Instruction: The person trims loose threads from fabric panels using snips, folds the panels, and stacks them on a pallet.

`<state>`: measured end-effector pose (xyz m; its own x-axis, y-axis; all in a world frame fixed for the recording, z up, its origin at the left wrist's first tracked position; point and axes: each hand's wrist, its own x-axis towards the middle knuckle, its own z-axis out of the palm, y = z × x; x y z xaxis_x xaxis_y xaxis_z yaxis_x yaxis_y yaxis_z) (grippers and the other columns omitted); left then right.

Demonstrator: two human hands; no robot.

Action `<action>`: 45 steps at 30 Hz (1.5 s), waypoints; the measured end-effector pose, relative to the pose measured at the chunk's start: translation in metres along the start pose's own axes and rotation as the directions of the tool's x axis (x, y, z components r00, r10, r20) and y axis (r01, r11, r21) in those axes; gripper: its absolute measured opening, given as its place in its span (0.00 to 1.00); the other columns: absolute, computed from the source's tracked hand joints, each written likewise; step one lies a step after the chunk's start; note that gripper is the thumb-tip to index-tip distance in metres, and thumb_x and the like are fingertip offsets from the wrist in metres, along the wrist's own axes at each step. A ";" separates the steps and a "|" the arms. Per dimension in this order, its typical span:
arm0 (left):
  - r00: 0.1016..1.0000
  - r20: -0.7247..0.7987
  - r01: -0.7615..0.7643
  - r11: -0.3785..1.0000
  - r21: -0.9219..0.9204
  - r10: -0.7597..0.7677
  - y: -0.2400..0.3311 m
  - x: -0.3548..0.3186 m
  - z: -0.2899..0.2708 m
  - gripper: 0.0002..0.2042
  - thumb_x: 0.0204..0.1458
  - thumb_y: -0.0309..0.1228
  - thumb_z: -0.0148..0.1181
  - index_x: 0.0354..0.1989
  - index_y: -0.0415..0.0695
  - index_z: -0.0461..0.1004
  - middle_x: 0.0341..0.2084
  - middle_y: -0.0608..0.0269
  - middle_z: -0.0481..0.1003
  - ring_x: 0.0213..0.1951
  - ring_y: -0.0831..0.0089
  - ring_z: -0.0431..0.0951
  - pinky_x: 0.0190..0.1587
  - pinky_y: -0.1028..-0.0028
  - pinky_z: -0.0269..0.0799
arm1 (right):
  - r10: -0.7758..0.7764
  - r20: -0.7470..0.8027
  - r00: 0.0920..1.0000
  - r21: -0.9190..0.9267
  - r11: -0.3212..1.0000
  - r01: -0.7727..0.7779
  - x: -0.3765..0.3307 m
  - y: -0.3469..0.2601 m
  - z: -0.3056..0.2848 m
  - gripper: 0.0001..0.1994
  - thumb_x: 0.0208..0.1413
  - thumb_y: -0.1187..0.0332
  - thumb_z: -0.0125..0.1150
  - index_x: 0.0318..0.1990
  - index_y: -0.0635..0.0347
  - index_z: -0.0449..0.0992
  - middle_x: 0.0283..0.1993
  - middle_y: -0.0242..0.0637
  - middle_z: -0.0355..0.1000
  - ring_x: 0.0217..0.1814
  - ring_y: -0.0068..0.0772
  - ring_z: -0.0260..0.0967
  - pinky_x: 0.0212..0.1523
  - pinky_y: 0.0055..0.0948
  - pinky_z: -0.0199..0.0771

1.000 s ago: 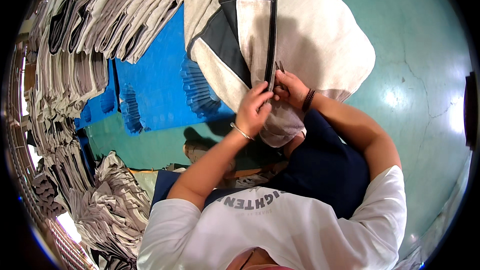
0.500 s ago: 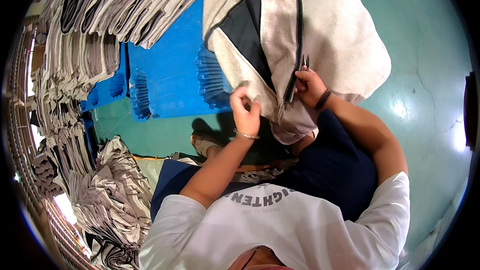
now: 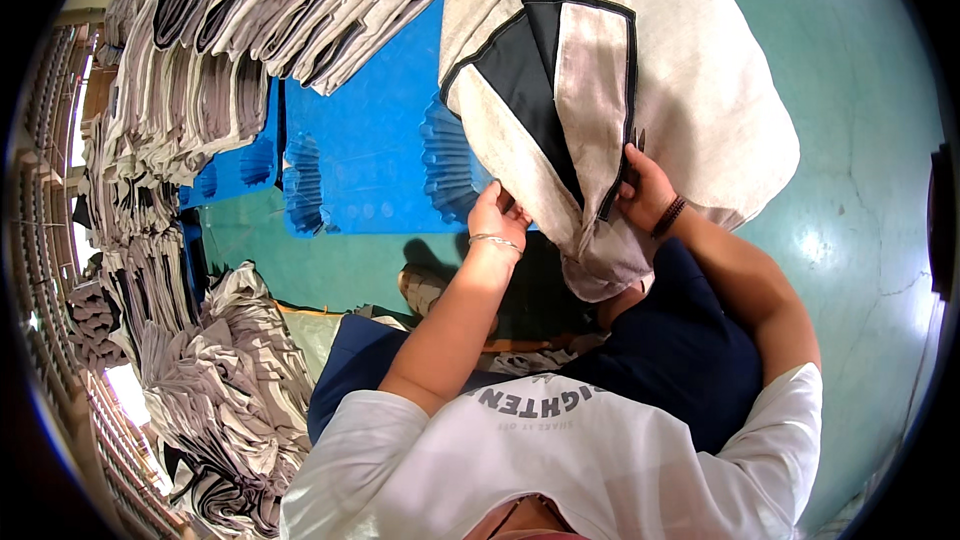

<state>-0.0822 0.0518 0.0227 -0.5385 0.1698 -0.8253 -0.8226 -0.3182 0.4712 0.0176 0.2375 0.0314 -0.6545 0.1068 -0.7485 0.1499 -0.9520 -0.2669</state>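
Observation:
A large beige cloth piece (image 3: pixel 715 90), with black panels and black edge trim (image 3: pixel 632 70), spreads over my lap and the floor in front of me. My right hand (image 3: pixel 648 190) is closed around small dark thread snips (image 3: pixel 640 137), whose pointed blades stick up past my fingers beside the trim. Its fingertips also rest at the trimmed edge. On the other side, my left hand (image 3: pixel 498 218) pinches the cloth's left border between thumb and fingers. The lower end of the cloth bunches up between my knees.
Tall stacks of folded beige cloth (image 3: pixel 330 20) lie on blue plastic boards (image 3: pixel 370 130) at the far left. A loose heap of similar cloth (image 3: pixel 240 360) sits at my near left. Green floor (image 3: pixel 850 190) shows to the right.
My left hand has come from a loose, lifted curl onto the cloth's left border. The whole view has shifted slightly; my right hand stays at the trim with the snips.

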 end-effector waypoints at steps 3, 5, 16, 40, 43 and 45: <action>0.970 0.101 0.235 0.960 -0.153 -0.222 0.000 0.010 -0.019 0.15 0.51 0.43 0.42 0.35 0.44 0.66 0.30 0.66 0.70 0.30 0.73 0.67 0.34 0.73 0.65 | 0.015 0.008 1.000 -0.023 1.000 -0.015 0.006 0.001 -0.009 0.10 0.49 0.55 0.49 0.28 0.49 0.67 0.18 0.24 0.62 0.13 0.19 0.50 0.21 0.21 0.54; 0.939 0.271 0.261 0.953 -0.157 -0.213 -0.001 0.026 -0.039 0.17 0.52 0.46 0.40 0.37 0.45 0.66 0.33 0.66 0.71 0.28 0.72 0.68 0.35 0.74 0.66 | 0.024 0.033 0.999 -0.029 0.999 -0.024 0.005 0.004 0.000 0.09 0.49 0.55 0.49 0.28 0.48 0.67 0.17 0.23 0.62 0.13 0.18 0.50 0.20 0.21 0.54; 0.921 0.381 0.022 0.968 -0.251 0.078 0.048 0.037 0.022 0.22 0.53 0.43 0.34 0.51 0.42 0.58 0.51 0.54 0.60 0.53 0.58 0.58 0.56 0.58 0.49 | 0.042 0.148 0.988 -0.054 0.998 -0.034 0.010 0.001 -0.020 0.08 0.50 0.58 0.50 0.32 0.49 0.65 0.25 0.24 0.62 0.18 0.19 0.52 0.24 0.22 0.55; 0.985 0.157 -0.147 0.788 0.598 0.066 -0.039 -0.028 -0.031 0.08 0.46 0.29 0.54 0.35 0.47 0.65 0.24 0.71 0.70 0.18 0.82 0.67 0.12 0.84 0.61 | -0.303 0.042 0.952 -0.271 0.914 0.302 0.015 -0.001 -0.014 0.04 0.48 0.68 0.53 0.27 0.52 0.64 0.17 0.21 0.56 0.16 0.15 0.52 0.20 0.17 0.56; 0.986 0.131 -0.163 0.798 0.579 0.107 -0.031 -0.026 -0.032 0.07 0.46 0.27 0.52 0.34 0.48 0.65 0.23 0.72 0.70 0.19 0.82 0.68 0.13 0.83 0.62 | -0.314 0.046 0.948 -0.281 0.907 0.314 0.015 0.000 -0.012 0.04 0.49 0.67 0.53 0.28 0.50 0.64 0.16 0.19 0.55 0.15 0.13 0.50 0.20 0.16 0.55; 0.948 0.247 -0.298 0.826 0.479 0.199 -0.021 -0.013 -0.038 0.10 0.46 0.27 0.52 0.38 0.48 0.62 0.27 0.69 0.70 0.20 0.79 0.70 0.14 0.83 0.64 | -0.318 0.043 0.947 -0.307 0.898 0.315 0.013 0.000 -0.007 0.04 0.49 0.66 0.53 0.28 0.50 0.64 0.16 0.19 0.55 0.16 0.13 0.51 0.20 0.17 0.55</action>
